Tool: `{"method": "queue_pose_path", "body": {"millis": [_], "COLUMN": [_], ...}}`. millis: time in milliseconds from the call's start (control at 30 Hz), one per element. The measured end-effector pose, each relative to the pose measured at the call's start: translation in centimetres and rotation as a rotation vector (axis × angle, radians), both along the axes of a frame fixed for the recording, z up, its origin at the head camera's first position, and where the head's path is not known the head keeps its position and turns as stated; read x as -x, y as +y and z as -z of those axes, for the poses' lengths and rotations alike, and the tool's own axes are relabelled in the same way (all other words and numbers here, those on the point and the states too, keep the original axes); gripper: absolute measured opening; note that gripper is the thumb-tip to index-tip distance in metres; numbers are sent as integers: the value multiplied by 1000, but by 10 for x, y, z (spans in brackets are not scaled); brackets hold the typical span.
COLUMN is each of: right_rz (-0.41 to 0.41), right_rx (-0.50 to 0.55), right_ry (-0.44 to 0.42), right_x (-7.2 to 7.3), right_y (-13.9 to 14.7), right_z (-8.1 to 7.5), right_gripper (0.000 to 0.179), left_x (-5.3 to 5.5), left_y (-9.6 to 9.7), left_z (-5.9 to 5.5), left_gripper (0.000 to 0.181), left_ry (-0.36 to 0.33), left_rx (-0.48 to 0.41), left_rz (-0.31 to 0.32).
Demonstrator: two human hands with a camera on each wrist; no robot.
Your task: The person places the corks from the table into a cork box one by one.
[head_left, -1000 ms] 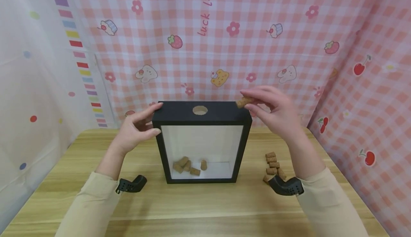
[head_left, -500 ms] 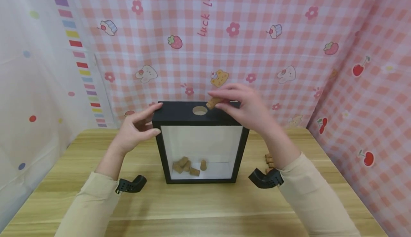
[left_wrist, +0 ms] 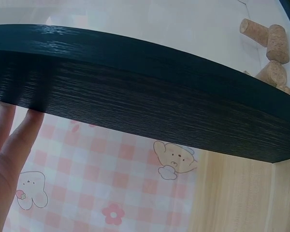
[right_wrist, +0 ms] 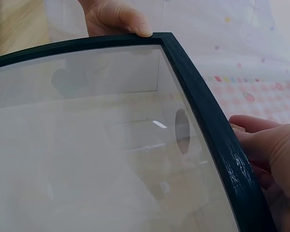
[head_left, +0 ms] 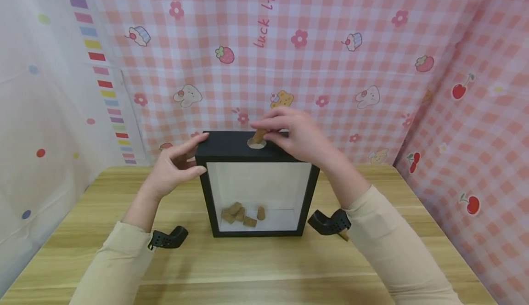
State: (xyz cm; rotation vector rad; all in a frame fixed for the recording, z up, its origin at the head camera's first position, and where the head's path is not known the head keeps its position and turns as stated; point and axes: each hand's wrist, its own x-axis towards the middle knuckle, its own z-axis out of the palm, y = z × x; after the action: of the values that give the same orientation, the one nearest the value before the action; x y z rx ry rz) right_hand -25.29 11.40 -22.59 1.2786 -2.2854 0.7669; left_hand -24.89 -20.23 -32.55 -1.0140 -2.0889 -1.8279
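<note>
A black-framed shadow box [head_left: 227,146] with a clear front and a round hole in its top stands upright on the table. My left hand [head_left: 170,168] grips its upper left corner, thumb at the front edge, index fingertip on top. Between thumb and fingers my right hand [head_left: 301,136] pinches a wine cork [head_left: 259,135], steeply tilted, its lower end at the hole. Several corks [head_left: 236,211] lie in the box's bottom left, and one cork [head_left: 261,213] stands upright near them. In the right wrist view the hole [right_wrist: 182,131] shows through the glass; the frame mostly hides the held cork.
The wooden table [head_left: 198,268] extends in front and to both sides. Beyond it hangs a pink checked cloth [head_left: 322,66]. Right of the box, a bit of cork [head_left: 344,235] shows under my right wrist; other corks there are hidden by my forearm.
My right hand has carried the cork left from the box's right corner to the hole and tipped it steeper. The left hand keeps its place on the box.
</note>
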Motion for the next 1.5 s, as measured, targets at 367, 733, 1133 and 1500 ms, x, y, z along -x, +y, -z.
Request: {"method": "queue_pose_path", "body": {"millis": [367, 733, 1133, 1500], "right_rz": [-44, -122, -47, 15], "right_rx": [-75, 54, 219, 290], "right_ry": [-37, -12, -2, -76], "right_x": [3, -4, -31, -46], "right_y": [-2, 19, 76, 131], "right_z": [1, 2, 8, 47], "right_gripper": [32, 31, 39, 44], "left_x": [-1, 0, 1, 2], "left_y": [0, -1, -1, 0], "left_z": [2, 2, 2, 2], "left_gripper": [66, 67, 67, 67], "left_ry": [4, 6, 2, 12], "left_rx": [-13, 2, -1, -11], "left_rz": [15, 5, 5, 20]}}
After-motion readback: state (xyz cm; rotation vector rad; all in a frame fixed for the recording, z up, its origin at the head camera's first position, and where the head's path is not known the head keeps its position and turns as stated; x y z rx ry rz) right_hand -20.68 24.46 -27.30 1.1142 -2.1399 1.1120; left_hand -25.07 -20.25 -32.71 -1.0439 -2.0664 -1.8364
